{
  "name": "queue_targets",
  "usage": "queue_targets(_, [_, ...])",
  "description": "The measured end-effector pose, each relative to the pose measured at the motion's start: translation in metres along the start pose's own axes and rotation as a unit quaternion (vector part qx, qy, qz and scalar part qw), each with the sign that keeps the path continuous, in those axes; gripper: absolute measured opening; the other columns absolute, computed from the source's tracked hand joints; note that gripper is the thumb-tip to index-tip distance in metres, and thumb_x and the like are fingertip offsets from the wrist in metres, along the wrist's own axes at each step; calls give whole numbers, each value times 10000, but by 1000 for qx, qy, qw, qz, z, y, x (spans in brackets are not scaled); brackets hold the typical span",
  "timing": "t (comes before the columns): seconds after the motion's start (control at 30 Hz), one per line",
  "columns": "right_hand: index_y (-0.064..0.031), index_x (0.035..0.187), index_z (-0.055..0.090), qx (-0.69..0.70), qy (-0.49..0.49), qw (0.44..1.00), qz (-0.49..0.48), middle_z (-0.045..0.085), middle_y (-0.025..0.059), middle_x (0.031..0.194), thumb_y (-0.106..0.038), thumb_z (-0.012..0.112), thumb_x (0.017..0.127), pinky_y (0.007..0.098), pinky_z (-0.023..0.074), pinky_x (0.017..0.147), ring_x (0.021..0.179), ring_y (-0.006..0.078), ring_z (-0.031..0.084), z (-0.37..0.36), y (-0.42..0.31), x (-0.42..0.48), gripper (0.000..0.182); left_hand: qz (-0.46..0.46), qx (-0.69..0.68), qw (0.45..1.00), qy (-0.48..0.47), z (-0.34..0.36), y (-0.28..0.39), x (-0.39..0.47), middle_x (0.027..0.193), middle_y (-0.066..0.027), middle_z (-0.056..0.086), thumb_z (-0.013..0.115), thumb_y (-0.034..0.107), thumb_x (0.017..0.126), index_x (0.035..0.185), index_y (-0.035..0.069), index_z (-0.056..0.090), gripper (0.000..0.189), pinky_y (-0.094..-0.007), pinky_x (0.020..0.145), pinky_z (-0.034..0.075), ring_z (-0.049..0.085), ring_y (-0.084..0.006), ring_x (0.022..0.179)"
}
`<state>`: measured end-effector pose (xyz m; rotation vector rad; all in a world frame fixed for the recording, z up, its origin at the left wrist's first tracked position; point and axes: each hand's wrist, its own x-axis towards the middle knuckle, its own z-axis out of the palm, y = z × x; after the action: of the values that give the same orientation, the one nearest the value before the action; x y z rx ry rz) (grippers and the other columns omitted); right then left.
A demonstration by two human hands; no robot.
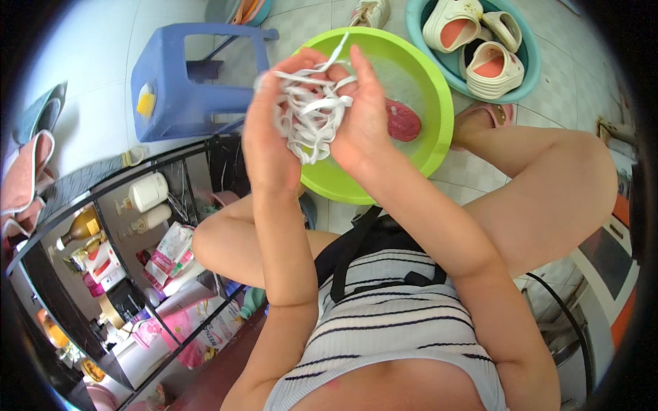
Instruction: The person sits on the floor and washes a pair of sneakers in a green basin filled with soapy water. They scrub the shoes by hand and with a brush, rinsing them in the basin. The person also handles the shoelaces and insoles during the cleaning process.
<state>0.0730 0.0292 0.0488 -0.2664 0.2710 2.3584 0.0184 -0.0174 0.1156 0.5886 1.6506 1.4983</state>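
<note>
A loose tangle of white shoelaces [313, 115] lies cupped between my two hands, above the basin. My left hand [272, 123] supports the bundle from one side. On the other side, my right hand [366, 115] presses against it with the thumb raised. One lace end sticks up past the fingers. Beneath them stands a lime-green plastic basin [439, 110] holding cloudy water. A red oval object [403, 120] sits in that water, partly hidden by my right hand; its kind is unclear.
A teal basin [532, 77] holds several cream clogs [493, 72]. Beyond the green basin is a sneaker [371, 13]. A blue plastic stool [175, 110] lies on its side at left, near a black-framed shelf rack [139, 290] with bottles and packets.
</note>
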Motion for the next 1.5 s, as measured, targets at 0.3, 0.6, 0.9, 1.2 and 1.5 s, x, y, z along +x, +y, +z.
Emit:
queue_targets(0.3, [-105,1061,526,-23,25,999,15,559,54,1022,-422,434,866,361,449,771,867,202,549,-91,12,49,383,180,422,887,-52,5,-99,41,1384,-191,257,424,357,886,1245,58,446,468,-447,1045,128,164,-361,1299])
queue_targets(0.6, [-44,945,555,-53,202,976,-68,601,53,835,-246,499,878,321,488,660,719,192,582,-74,-45,49,220,68,383,908,-155,28,-97,97,1011,-193,583,449,339,881,1191,21,459,444,-327,819,417,559,-267,952])
queue_targets(0.9, [-4,999,507,-262,42,909,-323,544,157,977,-242,387,906,397,451,769,862,279,527,-129,-175,72,283,-118,98,949,-274,82,-105,97,1156,-131,531,411,410,894,1253,12,407,536,-332,882,396,539,-208,1026])
queue_targets(1.2, [-7,1320,196,-234,174,912,-288,168,158,1380,-233,408,897,485,145,1052,1269,288,233,-194,-227,87,524,-168,122,956,-209,44,-138,114,1154,-136,533,430,388,887,1197,2,451,495,-324,871,398,549,-218,1007])
queue_targets(1.5, [4,1241,413,-316,321,806,-383,402,89,1293,-193,565,791,331,242,990,1216,206,323,-151,-202,74,515,-198,108,964,-138,-21,-171,111,1116,-133,551,459,363,877,1175,0,475,469,-300,833,417,555,-187,971])
